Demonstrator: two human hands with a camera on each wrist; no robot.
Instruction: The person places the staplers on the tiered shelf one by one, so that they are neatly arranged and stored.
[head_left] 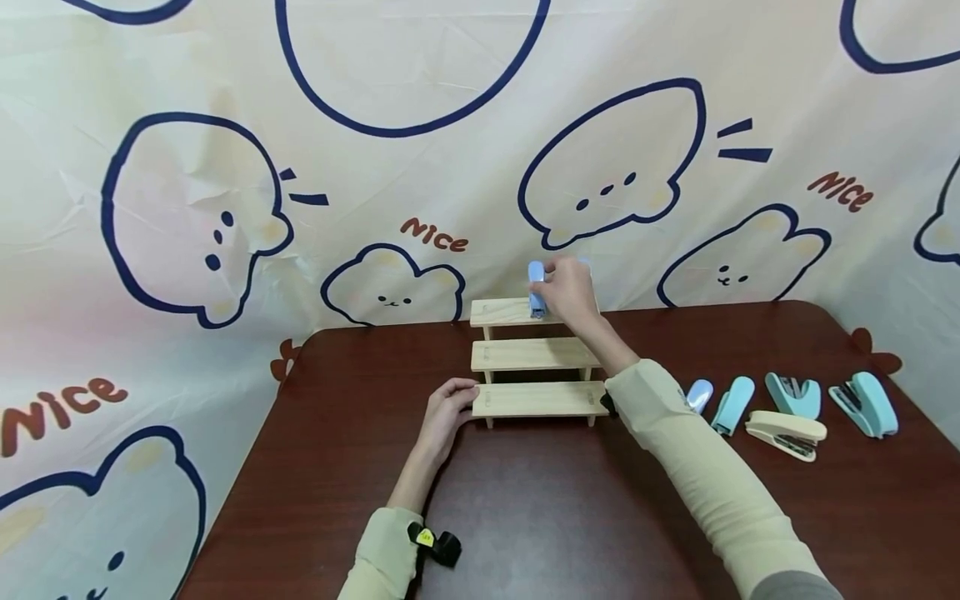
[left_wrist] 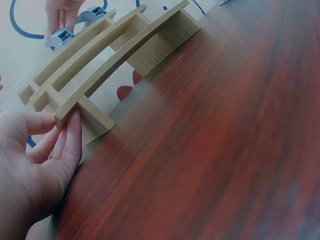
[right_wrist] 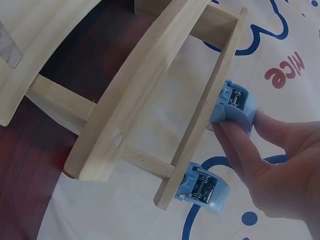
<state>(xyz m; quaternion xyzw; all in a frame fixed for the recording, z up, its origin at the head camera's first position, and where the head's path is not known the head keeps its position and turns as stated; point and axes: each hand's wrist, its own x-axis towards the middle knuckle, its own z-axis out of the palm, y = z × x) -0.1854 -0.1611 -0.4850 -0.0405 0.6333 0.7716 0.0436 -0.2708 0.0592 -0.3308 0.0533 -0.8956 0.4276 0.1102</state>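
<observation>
A pale wooden three-step stand point(head_left: 536, 400) is on the dark table. My left hand point(head_left: 442, 421) pinches the left end of its lowest step, thumb above and fingers below, as the left wrist view shows. On the top step, my right hand point(head_left: 570, 292) holds a blue stapler point(head_left: 536, 287) between thumb and fingers. That stapler point(right_wrist: 240, 107) stands on end, touching the step in the right wrist view. A second blue stapler point(right_wrist: 205, 190) is on the same step near its end; the right hand mostly hides it in the head view.
Right of the stand, several staplers lie on the brown table point(head_left: 525, 517): a periwinkle one point(head_left: 699, 395), a cream one point(head_left: 787, 434), and turquoise ones, the farthest right point(head_left: 866, 405) lying near the table's edge. A patterned cloth point(head_left: 480, 183) hangs behind the table.
</observation>
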